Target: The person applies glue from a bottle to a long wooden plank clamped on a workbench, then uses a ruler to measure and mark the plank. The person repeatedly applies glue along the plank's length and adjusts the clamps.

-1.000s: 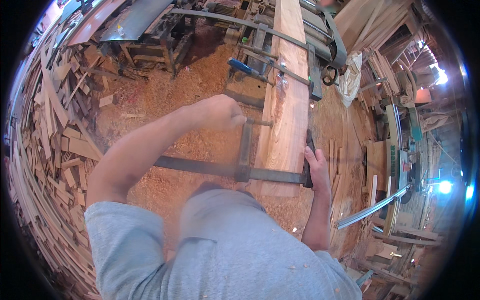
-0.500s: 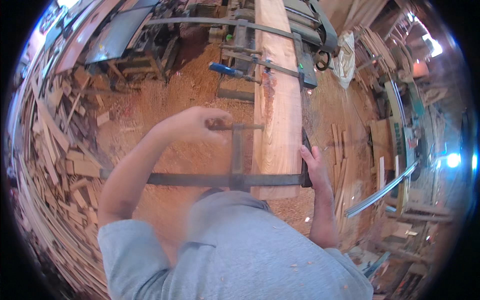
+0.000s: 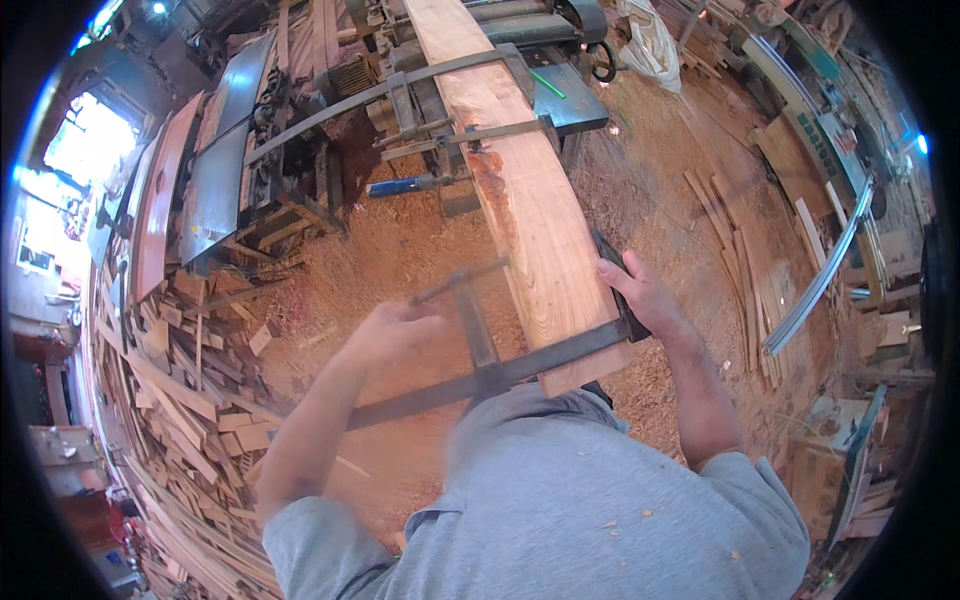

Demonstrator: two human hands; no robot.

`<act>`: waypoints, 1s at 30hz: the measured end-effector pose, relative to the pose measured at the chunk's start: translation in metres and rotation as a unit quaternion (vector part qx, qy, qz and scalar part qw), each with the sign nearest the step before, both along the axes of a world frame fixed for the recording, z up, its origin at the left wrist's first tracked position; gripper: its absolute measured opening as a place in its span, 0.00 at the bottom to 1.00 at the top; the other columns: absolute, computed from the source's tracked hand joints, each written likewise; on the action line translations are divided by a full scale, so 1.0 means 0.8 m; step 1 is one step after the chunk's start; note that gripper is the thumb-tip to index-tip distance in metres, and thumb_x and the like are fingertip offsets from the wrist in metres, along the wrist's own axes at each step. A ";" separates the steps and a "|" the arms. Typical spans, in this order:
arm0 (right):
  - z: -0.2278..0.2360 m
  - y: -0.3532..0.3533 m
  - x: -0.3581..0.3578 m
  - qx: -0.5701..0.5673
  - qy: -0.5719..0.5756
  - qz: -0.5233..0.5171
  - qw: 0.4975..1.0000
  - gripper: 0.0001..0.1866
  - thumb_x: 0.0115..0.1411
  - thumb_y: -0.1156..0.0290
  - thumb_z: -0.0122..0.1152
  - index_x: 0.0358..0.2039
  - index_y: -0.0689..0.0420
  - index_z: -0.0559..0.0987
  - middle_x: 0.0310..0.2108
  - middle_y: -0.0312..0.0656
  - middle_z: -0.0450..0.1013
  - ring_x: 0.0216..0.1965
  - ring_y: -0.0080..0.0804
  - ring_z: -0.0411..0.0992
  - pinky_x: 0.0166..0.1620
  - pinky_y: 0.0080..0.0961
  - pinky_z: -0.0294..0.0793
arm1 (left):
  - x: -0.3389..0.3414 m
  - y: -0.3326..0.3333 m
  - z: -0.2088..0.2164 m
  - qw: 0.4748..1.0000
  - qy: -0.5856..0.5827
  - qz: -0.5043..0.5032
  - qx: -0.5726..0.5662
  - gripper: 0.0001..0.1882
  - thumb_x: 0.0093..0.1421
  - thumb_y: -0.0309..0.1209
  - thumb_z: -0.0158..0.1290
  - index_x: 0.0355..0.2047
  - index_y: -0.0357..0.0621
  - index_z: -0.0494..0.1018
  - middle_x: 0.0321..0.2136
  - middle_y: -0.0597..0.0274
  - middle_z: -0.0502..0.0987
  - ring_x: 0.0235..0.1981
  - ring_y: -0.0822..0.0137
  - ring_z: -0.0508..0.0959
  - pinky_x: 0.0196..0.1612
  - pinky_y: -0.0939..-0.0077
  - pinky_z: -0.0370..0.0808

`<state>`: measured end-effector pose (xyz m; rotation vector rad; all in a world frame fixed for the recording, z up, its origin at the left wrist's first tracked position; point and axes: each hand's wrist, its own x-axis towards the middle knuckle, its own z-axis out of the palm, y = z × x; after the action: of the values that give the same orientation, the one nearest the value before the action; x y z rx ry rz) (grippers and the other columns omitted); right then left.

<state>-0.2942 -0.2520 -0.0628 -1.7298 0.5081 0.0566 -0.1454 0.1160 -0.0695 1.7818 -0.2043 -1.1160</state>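
A long pale wooden board stretches away from me, with a dark reddish rough patch along its left edge. Across its near end lies a large steel bar clamp, its sliding arm and screw on the board's left. My left hand, smeared by motion, is at the outer end of that screw; its fingers are too blurred to read. On the board's right side my right hand grips the clamp's fixed jaw, thumb on top and fingers mostly hidden. Farther along, a smaller blue-handled clamp and another long bar clamp cross the board.
Machinery with a dark metal table stands beyond the board. Wood offcuts are heaped at left, near long metal-topped machines. Sawdust covers the floor. Thin strips and a metal rail lie at right.
The view has turned, so the board now slants up to the left. My left hand has dropped from around the screw's end to just below it. My right hand stays at the jaw.
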 end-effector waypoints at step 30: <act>0.012 -0.003 -0.002 -0.097 0.036 0.039 0.994 0.24 0.69 0.49 0.55 0.33 0.61 0.70 0.30 0.38 0.67 0.35 0.24 0.65 0.40 0.29 0.69 | 0.038 -0.012 0.018 0.992 -0.067 0.044 -0.093 0.18 0.54 0.29 0.70 0.44 0.44 0.77 0.32 0.74 0.76 0.34 0.79 0.74 0.40 0.81 0.70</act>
<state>-0.2957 -0.2544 -0.0530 -1.9438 0.5127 0.1301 -0.1150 0.1065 -0.0555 1.6830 -0.2987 -0.8868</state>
